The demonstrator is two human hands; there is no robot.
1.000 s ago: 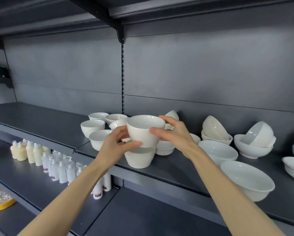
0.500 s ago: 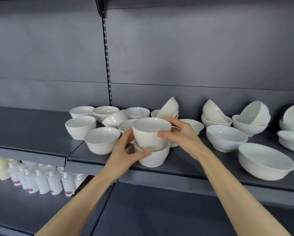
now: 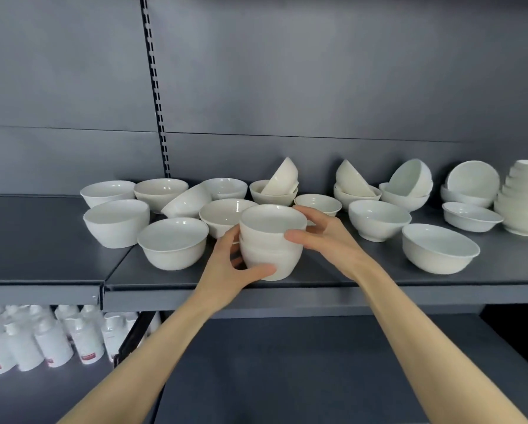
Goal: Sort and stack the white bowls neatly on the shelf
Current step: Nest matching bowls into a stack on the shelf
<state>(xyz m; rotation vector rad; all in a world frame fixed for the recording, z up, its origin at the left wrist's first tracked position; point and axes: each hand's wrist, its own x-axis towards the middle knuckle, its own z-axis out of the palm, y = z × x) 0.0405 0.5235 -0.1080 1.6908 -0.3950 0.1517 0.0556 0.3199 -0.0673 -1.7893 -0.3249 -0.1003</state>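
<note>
Grey back panel (image 3: 318,87) rises behind a dark shelf (image 3: 333,278) strewn with white bowls (image 3: 379,220), some upright, some tipped inside others; a tall stack (image 3: 524,206) stands at the far right. Below, a lower shelf (image 3: 287,362) carries white bottles (image 3: 51,341) at the left. Near the upper shelf's front edge, an upper bowl (image 3: 272,229) sits nested in a lower bowl (image 3: 276,261). Both forearms reach up from below. Left hand (image 3: 226,272) grasps the lower bowl, thumb curled across its front wall. Right hand (image 3: 328,238) grasps the upper bowl, thumb on its front, fingers around its far side.
</note>
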